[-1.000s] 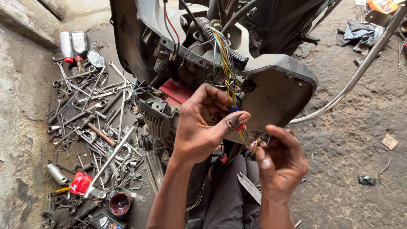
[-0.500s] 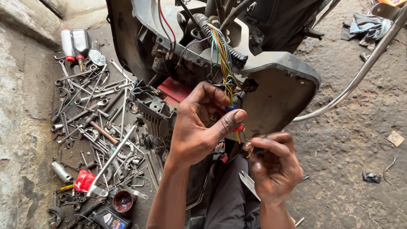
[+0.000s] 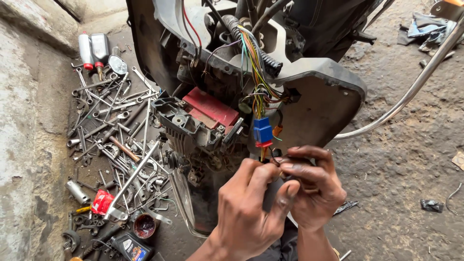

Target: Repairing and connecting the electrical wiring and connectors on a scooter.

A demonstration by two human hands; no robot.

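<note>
Far left wall: we see a rough concrete ledge [image 3: 29, 121] running down the left edge.
Cans: two spray cans [image 3: 93, 50] with red bands lie at the far left, beside the ledge.
Tool pile: a heap of spanners and wrenches [image 3: 111, 130] is spread on the ground left of the vehicle; a small red packet [image 3: 101, 202] and a round tin [image 3: 144, 225] lie at its near end.
Vehicle body: the opened black panel [image 3: 324, 101] stands in the middle, with a red battery [image 3: 210, 106] set in its left part.
Wire bundle: many-coloured wires [image 3: 253, 67] hang down from the far middle to a blue connector [image 3: 262, 129] with a red base.
Left hand: our left hand [image 3: 249, 212] is near centre, fingers curled and pinching the wire ends just below the blue connector; we cannot see exactly what lies under the thumb.
Right hand: our right hand [image 3: 314, 186] touches the left, fingertips closed on the same thin wires under the connector.
Chrome bar: a curved metal tube [image 3: 411, 92] sweeps from the panel to the far right.
Right ground: dirty floor [image 3: 415, 164] with a rag [image 3: 425, 26] far off.
</note>
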